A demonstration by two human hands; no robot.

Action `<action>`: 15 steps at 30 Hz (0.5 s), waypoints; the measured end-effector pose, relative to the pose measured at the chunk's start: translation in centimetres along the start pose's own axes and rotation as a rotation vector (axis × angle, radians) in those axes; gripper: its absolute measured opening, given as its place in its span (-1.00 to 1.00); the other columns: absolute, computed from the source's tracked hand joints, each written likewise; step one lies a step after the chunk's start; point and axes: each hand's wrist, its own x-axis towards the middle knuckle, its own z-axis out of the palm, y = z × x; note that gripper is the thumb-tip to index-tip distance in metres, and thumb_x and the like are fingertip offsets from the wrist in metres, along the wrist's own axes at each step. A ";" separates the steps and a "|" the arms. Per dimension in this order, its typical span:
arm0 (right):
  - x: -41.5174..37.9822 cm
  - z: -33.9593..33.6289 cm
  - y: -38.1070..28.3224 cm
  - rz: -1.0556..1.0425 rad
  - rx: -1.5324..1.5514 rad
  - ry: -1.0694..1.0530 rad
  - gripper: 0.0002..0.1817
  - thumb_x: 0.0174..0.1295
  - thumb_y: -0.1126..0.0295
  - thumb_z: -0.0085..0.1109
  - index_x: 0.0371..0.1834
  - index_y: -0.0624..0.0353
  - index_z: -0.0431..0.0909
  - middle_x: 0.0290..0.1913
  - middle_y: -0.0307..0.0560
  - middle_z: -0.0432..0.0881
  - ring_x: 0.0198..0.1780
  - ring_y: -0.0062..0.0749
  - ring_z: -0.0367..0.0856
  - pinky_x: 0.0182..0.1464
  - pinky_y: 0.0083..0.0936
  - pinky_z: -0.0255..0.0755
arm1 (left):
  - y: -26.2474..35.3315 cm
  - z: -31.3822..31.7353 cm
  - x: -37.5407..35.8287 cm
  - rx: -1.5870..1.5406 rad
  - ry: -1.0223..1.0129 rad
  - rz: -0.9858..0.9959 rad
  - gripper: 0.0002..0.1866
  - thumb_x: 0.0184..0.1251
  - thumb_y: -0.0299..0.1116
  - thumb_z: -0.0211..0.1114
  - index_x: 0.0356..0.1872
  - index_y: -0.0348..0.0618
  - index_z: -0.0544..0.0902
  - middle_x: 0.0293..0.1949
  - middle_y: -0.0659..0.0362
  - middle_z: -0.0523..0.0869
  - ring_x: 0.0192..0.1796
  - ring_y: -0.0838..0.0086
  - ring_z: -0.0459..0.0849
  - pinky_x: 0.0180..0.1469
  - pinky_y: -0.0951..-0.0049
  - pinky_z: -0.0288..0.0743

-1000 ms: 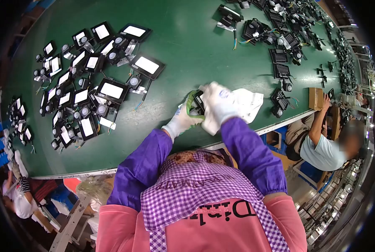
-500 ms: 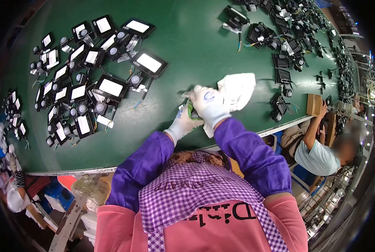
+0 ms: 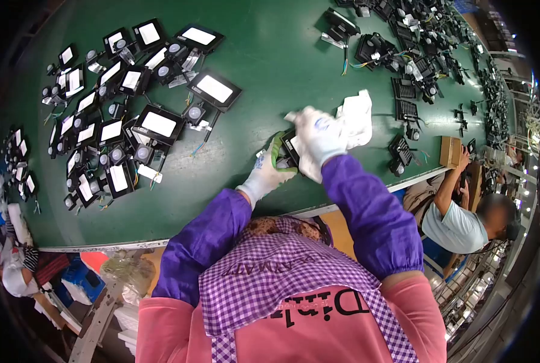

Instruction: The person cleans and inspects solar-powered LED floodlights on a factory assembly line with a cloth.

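In a white glove with a green palm, my left hand (image 3: 269,169) grips the edge of a black floodlight (image 3: 290,145) above the table's near side. My right hand (image 3: 319,134), gloved too, is closed on a white cloth (image 3: 356,120) and presses it against the lamp. Part of the cloth hangs below the fingers, and another part spreads out to the right. Cloth and hand hide most of the lamp's face. Left of my hands, a finished-looking floodlight with a round sensor (image 3: 194,114) lies on the green table (image 3: 246,66).
Several floodlights with white panels (image 3: 159,124) crowd the table's left side. More black lamps (image 3: 403,91) with loose wires are heaped at the right. A co-worker (image 3: 457,221) sits at the right edge beside a cardboard box (image 3: 450,151). Another person (image 3: 17,272) is at the far left.
My right hand has moved right with the cloth, uncovering a corner of the black lamp. My left hand stays nearly in place, with its green palm showing more.
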 end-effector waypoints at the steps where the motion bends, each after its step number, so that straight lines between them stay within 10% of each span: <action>1: 0.2 1.2 -0.8 0.056 0.022 -0.027 -0.62 0.15 0.28 0.15 0.07 0.00 0.61 -0.13 0.15 0.67 -0.03 -0.07 0.69 0.07 -0.19 0.53 | -0.9 0.2 0.4 0.020 0.008 0.023 -0.14 0.00 -0.45 0.50 0.40 -0.14 0.29 0.06 0.06 0.62 0.07 0.41 0.60 0.10 0.40 0.52; 7: 0.6 1.0 -1.7 0.171 0.308 0.063 -0.74 0.38 0.15 -0.05 -0.19 0.09 0.53 -0.24 0.06 0.71 -0.13 -0.01 0.69 -0.05 -0.06 0.46 | -0.8 -0.3 0.1 -0.024 -0.060 -0.015 -0.09 -0.07 -0.33 0.57 0.36 -0.25 0.30 0.15 -0.04 0.59 0.20 0.20 0.57 0.27 0.31 0.43; 10: -0.6 3.7 -2.1 -0.136 -0.044 0.085 -0.73 0.37 0.13 -0.04 -0.20 0.07 0.53 -0.23 0.06 0.70 -0.17 -0.02 0.70 -0.11 -0.08 0.49 | -2.7 0.7 0.3 0.187 0.086 0.058 -0.33 0.02 -0.50 0.48 0.22 -0.24 0.42 0.01 0.15 0.64 0.00 0.51 0.62 0.05 0.47 0.56; 15: 1.9 3.8 -1.7 0.110 0.093 0.098 -0.70 0.37 0.11 -0.02 -0.30 0.09 0.55 -0.32 0.07 0.70 -0.18 0.01 0.69 -0.12 -0.08 0.48 | -1.3 0.3 0.3 -0.146 -0.036 0.028 -0.31 0.01 -0.48 0.49 0.23 -0.25 0.42 0.06 0.13 0.63 0.04 0.51 0.61 0.11 0.47 0.54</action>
